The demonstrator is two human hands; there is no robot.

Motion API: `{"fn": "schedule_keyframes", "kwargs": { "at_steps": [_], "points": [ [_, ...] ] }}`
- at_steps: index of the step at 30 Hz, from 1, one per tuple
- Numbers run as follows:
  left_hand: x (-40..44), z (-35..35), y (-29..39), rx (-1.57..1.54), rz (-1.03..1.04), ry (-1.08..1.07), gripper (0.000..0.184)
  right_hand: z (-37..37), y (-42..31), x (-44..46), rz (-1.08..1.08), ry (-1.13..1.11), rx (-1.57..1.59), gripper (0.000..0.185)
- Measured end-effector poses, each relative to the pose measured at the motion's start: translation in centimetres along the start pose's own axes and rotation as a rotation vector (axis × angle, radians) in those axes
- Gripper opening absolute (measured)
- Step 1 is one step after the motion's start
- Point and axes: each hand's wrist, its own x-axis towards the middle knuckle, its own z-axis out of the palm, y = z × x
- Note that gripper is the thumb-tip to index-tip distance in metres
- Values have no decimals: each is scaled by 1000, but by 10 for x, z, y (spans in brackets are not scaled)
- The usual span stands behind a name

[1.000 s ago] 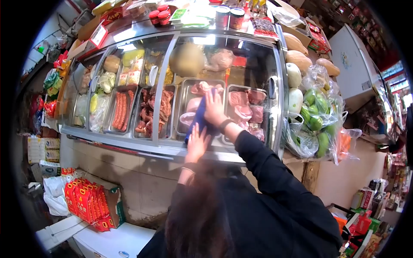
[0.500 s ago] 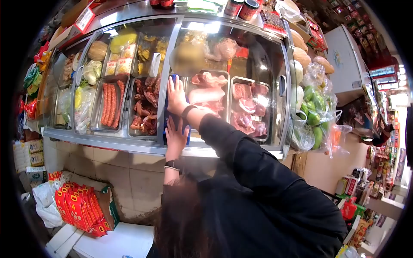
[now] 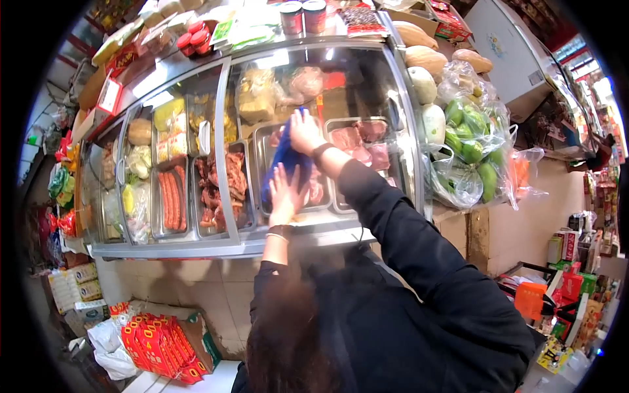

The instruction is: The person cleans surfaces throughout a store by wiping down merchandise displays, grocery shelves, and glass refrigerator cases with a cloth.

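A blue cloth (image 3: 283, 157) lies bunched on the sliding glass lid of a display case, above a metal tray of meat. My right hand (image 3: 306, 135) presses down on the cloth's upper end, fingers extended over it. Lower down, my left hand (image 3: 286, 196) rests on the cloth's near part with its fingers spread. Through the glass show pieces of raw meat (image 3: 347, 139) in a tray to the right, dark red meat (image 3: 232, 180) to the left, and sausages (image 3: 171, 200) farther left. The palms are hidden.
The case's metal front edge (image 3: 196, 249) runs below my hands. Jars (image 3: 314, 16) and packets stand along the back ledge. Bagged green vegetables (image 3: 472, 147) and pale gourds (image 3: 434, 124) sit at the right. Red packages (image 3: 157, 347) are on the lower left.
Half a second ago both hands and the cloth were by the lid's left frame bar; now they are farther right, over the meat tray. The camera view has shifted too.
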Motion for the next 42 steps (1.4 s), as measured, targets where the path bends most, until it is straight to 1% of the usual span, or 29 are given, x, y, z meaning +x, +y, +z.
{"fn": "schedule_keyframes", "kwargs": {
  "at_steps": [2, 3, 6, 8, 10, 12, 14, 16, 17, 18, 20, 22, 25, 26, 28, 29, 32, 34, 36, 37, 38, 40, 42],
  "points": [
    [17, 12, 36, 30, 106, -16, 69, -26, 53, -16, -14, 58, -121, 60],
    [25, 20, 56, 27, 146, -5, 70, -42, 75, -27, 40, 45, -121, 61],
    [42, 31, 108, 41, 246, -5, 72, -77, 125, -51, 200, -45, -197, 63],
    [53, 36, 132, 64, 264, -42, 72, -86, 152, -51, 267, -107, -220, 65],
    [67, 41, 147, 54, 268, -67, 72, -100, 166, -47, 303, -131, -253, 68],
    [83, 43, 157, 73, 282, -50, 72, -108, 176, -43, 332, -205, -300, 71],
    [96, 46, 164, 124, 290, -39, 71, -109, 179, -35, 311, -196, -343, 74],
    [108, 42, 172, 163, 281, -75, 71, -107, 179, -26, 331, -258, -520, 77],
    [116, 40, 174, 134, 293, -74, 71, -106, 180, -19, 322, -257, -575, 81],
    [126, 54, 167, 138, 327, -27, 70, -102, 183, -12, 331, -237, -612, 82],
    [136, 55, 170, 84, 333, 30, 70, -100, 189, 4, 342, -225, -595, 83],
    [149, 52, 177, 134, 294, -23, 72, -97, 196, 15, 358, -184, -558, 84],
    [167, 48, 181, 189, 304, -45, 74, -99, 205, 22, 358, -177, -503, 86],
    [172, 47, 183, 227, 305, -46, 71, -102, 208, 25, 364, -180, -484, 86],
    [182, 47, 180, 187, 342, -10, 70, -101, 215, 32, 378, -159, -470, 84],
    [187, 47, 178, 189, 341, -70, 78, -101, 217, 37, 398, -151, -457, 84],
    [198, 41, 175, 44, 364, -70, 77, -100, 221, 55, 415, -130, -445, 82],
    [206, 44, 169, -37, 371, -15, 75, -99, 223, 66, 407, -104, -417, 79],
    [214, 40, 159, -109, 396, -1, 73, -98, 222, 76, 403, -90, -382, 75],
    [218, 37, 151, -92, 414, 19, 68, -95, 221, 82, 422, -83, -388, 74],
    [224, 34, 141, -112, 410, 34, 68, -90, 219, 88, 440, -82, -394, 73],
    [230, 33, 115, -101, 436, 157, 63, -87, 202, 103, 449, -81, -418, 73],
    [237, 31, 83, -99, 386, 184, 60, -76, 177, 123, 443, -49, -354, 73]
  ]
}}
